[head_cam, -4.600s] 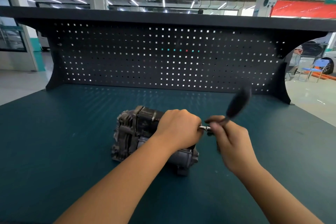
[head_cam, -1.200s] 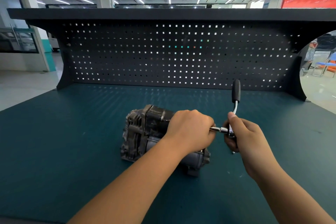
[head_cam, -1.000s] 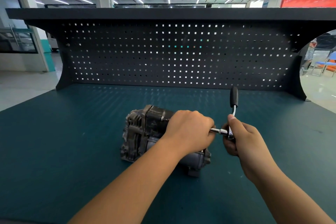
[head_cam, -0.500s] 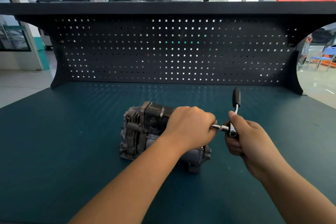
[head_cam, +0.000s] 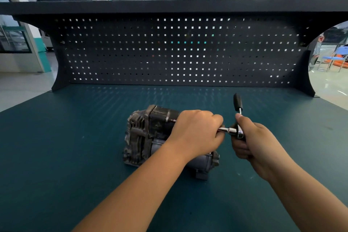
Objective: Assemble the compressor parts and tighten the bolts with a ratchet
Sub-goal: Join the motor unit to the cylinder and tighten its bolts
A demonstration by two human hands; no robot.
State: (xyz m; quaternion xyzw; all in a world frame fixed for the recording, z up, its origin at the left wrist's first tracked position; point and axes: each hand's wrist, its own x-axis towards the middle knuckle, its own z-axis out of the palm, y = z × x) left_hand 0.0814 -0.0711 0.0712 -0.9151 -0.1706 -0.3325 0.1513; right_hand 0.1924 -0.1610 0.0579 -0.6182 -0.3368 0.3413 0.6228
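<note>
A dirty grey metal compressor [head_cam: 148, 135] lies on its side in the middle of the green bench top. My left hand [head_cam: 195, 133] grips its right end, fingers curled over the top and hiding the bolt. A chrome ratchet [head_cam: 237, 106] with a black handle stands nearly upright just right of the compressor. Its chrome extension [head_cam: 227, 130] runs left into the spot under my left hand. My right hand [head_cam: 254, 139] holds the ratchet at its head, thumb up along the shaft.
The green bench top [head_cam: 75, 147] stretches wide on both sides of the compressor. A black perforated back panel [head_cam: 169, 52] with a shelf on top closes the far edge. Beyond it, at the right, stands a blue chair [head_cam: 339, 56] on the shop floor.
The ratchet handle has swung from leaning to the right to nearly upright, tipped slightly left. My left hand has stayed on the compressor's right end.
</note>
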